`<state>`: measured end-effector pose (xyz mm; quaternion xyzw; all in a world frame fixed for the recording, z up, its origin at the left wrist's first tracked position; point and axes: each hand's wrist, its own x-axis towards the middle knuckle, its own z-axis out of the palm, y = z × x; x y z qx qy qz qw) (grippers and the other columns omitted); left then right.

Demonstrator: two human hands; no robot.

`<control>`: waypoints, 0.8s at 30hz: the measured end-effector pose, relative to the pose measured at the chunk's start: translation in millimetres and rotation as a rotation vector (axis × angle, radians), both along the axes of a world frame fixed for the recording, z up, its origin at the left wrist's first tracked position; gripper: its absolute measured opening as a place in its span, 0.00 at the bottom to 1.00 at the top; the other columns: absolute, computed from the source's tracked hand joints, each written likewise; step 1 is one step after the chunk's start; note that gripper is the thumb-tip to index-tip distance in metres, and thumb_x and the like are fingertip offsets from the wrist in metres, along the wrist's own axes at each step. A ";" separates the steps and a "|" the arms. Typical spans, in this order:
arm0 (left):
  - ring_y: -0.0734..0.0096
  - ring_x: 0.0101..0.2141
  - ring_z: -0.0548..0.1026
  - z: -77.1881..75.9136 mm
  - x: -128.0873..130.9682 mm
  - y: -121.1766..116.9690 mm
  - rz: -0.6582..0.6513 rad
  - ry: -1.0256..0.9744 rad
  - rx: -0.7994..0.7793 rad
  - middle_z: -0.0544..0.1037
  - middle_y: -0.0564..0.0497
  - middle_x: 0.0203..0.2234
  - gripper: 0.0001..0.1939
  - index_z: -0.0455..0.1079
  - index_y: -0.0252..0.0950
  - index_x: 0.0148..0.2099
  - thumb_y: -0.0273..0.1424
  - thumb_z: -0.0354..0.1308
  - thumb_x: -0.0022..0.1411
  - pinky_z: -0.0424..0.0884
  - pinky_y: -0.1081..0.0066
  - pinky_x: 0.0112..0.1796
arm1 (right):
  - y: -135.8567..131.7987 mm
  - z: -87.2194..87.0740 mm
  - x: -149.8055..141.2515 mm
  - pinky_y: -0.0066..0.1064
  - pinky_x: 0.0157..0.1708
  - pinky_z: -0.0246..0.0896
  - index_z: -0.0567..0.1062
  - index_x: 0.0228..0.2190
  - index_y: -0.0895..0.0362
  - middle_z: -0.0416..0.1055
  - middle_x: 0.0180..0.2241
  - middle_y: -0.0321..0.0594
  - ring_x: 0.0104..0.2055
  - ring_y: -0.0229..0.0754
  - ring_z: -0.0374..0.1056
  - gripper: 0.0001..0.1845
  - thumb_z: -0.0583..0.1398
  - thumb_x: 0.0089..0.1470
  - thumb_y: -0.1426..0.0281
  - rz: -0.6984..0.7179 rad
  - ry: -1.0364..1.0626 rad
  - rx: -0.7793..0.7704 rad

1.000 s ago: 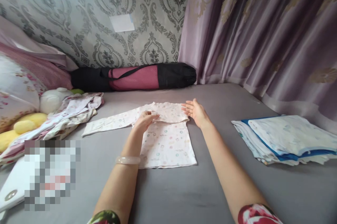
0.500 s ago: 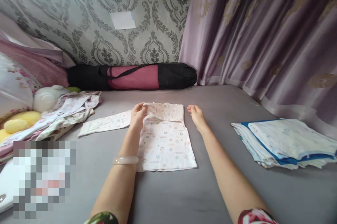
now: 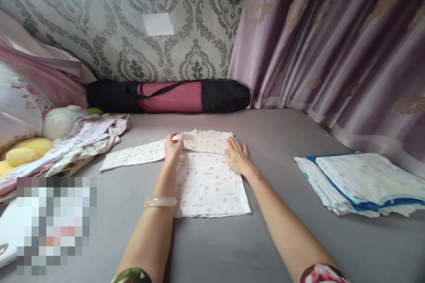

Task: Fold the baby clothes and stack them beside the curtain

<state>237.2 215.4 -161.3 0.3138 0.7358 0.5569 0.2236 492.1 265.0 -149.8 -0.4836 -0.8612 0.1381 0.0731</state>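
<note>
One sleeve [image 3: 207, 141] was already laid across the chest of the small printed shirt [image 3: 209, 190], while the other sleeve [image 3: 133, 157] stretched out leftward, unfolded, and the body lay flat. The left hand [image 3: 173, 148] was curled, seemingly pinching the folded sleeve's end; the right hand [image 3: 238, 157] was spread flat on the shirt's right edge. The shirt lay mid-surface on a grey sheet [image 3: 226, 247], between a loose heap of clothes [image 3: 89, 141] and a neat stack [image 3: 365, 176]. Beyond were a long bag [image 3: 169, 97], patterned wallpaper [image 3: 99, 21] and a purple curtain [image 3: 315, 30].
</note>
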 end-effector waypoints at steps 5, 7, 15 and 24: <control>0.62 0.38 0.76 7.5 -1.1 -3.7 0.097 0.158 -0.099 0.77 0.46 0.35 0.25 0.64 0.33 0.57 0.26 0.53 0.56 0.71 0.64 0.43 | 0.0 1.3 1.1 0.51 0.66 0.28 0.50 0.66 0.63 0.38 0.69 0.44 0.70 0.46 0.34 0.31 0.39 0.65 0.65 -0.001 -0.059 0.003; 0.62 0.41 0.76 12.5 1.3 -3.9 0.099 0.247 -0.109 0.77 0.43 0.39 0.23 0.65 0.32 0.56 0.26 0.51 0.58 0.70 0.63 0.46 | -0.6 5.3 0.6 0.53 0.66 0.29 0.51 0.65 0.64 0.39 0.69 0.45 0.70 0.47 0.36 0.31 0.39 0.65 0.65 -0.004 -0.089 0.006; 0.58 0.53 0.70 10.2 30.1 4.3 -0.248 0.693 -0.099 0.76 0.41 0.49 0.18 0.69 0.34 0.53 0.26 0.46 0.64 0.64 0.59 0.55 | -9.2 22.5 -62.3 0.52 0.66 0.25 0.54 0.65 0.65 0.42 0.68 0.49 0.70 0.49 0.35 0.31 0.41 0.64 0.66 0.113 -0.089 0.096; 0.49 0.65 0.51 1.9 48.1 -2.7 -0.335 0.914 -0.485 0.56 0.36 0.65 0.27 0.57 0.27 0.65 0.36 0.39 0.70 0.47 0.52 0.62 | -9.4 -3.8 -90.9 0.47 0.66 0.27 0.50 0.65 0.68 0.41 0.69 0.48 0.70 0.47 0.35 0.34 0.39 0.64 0.63 0.107 -0.036 0.092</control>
